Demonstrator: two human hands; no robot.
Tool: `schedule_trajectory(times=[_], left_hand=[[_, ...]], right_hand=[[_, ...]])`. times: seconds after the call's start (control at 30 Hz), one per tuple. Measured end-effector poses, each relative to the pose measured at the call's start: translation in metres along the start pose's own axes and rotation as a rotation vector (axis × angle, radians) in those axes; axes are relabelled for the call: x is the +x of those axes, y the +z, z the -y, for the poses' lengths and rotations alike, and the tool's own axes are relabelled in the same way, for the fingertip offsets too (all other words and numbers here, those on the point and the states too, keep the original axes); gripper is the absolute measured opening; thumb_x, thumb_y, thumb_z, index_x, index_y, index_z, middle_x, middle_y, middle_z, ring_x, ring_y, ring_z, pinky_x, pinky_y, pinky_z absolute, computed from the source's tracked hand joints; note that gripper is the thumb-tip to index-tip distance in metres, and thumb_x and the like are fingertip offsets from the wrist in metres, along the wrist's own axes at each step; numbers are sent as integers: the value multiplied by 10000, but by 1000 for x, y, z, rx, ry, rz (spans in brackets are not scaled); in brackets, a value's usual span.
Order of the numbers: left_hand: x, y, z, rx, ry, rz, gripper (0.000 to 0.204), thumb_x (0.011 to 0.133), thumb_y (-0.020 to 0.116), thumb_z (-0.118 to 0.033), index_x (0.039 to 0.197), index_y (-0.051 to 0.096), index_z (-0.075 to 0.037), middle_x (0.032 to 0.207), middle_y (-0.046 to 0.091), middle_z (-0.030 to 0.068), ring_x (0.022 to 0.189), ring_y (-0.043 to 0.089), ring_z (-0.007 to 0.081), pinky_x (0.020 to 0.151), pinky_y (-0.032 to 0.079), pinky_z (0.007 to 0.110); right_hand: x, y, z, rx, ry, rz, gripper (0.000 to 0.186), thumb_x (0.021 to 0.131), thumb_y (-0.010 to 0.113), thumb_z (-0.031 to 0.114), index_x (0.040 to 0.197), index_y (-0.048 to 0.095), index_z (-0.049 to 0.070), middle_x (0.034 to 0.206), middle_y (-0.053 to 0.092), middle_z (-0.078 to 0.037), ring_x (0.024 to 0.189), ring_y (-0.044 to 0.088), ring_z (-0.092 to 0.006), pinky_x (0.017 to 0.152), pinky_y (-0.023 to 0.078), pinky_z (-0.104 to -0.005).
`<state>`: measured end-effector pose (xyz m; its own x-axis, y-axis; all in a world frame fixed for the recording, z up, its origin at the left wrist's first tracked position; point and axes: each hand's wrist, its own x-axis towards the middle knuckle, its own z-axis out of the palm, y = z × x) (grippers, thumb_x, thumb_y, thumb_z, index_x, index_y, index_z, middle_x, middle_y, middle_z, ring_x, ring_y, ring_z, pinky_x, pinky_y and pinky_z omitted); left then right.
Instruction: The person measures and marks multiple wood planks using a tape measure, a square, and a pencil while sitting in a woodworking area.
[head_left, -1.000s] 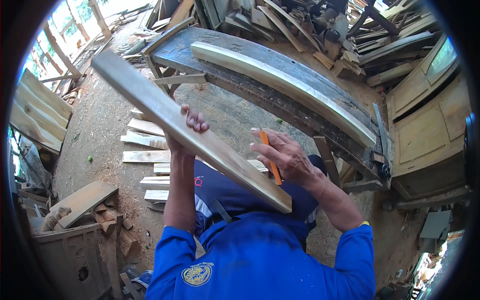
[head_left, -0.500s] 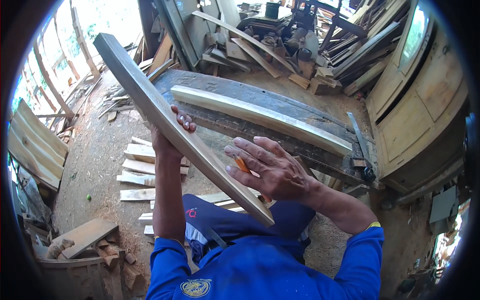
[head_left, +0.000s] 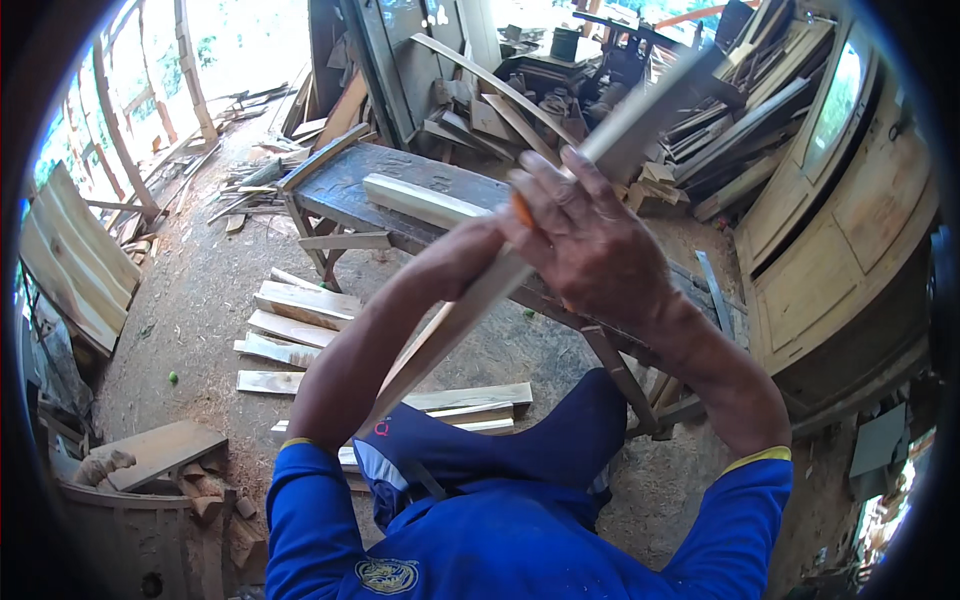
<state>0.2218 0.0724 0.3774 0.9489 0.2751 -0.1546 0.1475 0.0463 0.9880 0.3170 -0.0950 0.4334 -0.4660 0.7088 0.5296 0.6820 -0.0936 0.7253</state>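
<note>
Wooden board (head_left: pixel 475 302) is up in front of the person, slanted from the lap to upper right, far end blurred, passing over the workbench (head_left: pixel 335 185) in view. Right hand (head_left: pixel 605 240) is across it, fingers gripping an orange pencil (head_left: pixel 521 209); can't tell if the palm touches wood. Left hand (head_left: pixel 490 238) sits at the board, mostly behind the right; can't tell its finger state. Pale beam (head_left: pixel 420 197) lies on the workbench

Bench (head_left: pixel 400 165) & planks (head_left: pixel 300 301) show wood wkshop
</note>
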Motion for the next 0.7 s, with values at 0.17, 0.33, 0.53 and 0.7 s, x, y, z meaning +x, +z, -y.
schedule_trajectory(times=[0.17, 0.33, 0.53, 0.7], left_hand=[[0, -8, -18, 709, 236, -9, 625, 1086, 348, -506, 1551, 377, -89, 1374, 586, 215, 1224, 601, 311, 1092, 444, 407], [-54, -83, -66, 243, 772, -483, 471, 1080, 440, -392, 1393, 564, -63, 1242, 689, 180, 1178, 655, 263, 1007, 512, 415], [-126, -144, 25, 62, 686, -768, 352, 1071, 505, -332, 1229, 646, -52, 1010, 705, 41, 934, 670, 123, 835, 512, 316], [-159, -146, 131, -65, 442, -716, 289, 1074, 519, -268, 1205, 650, -47, 1008, 699, 38, 908, 669, 122, 795, 516, 280]], right_hand=[[-40, -2, -13, 101, 66, 265, 182, 926, 660, 255, 964, 644, 78, 916, 671, -123, 866, 672, -289, 822, 546, -487], [-102, 21, -55, 232, 417, 374, 429, 799, 792, 419, 971, 631, 60, 828, 646, -137, 788, 664, -338, 741, 539, -443], [-133, 74, -58, 367, 889, 567, 607, 805, 711, 669, 969, 679, 85, 948, 725, -158, 940, 706, -365, 777, 535, -487], [-153, 113, -46, 340, 927, 583, 624, 794, 713, 688, 970, 680, 90, 935, 734, -164, 953, 711, -370, 787, 539, -484]])
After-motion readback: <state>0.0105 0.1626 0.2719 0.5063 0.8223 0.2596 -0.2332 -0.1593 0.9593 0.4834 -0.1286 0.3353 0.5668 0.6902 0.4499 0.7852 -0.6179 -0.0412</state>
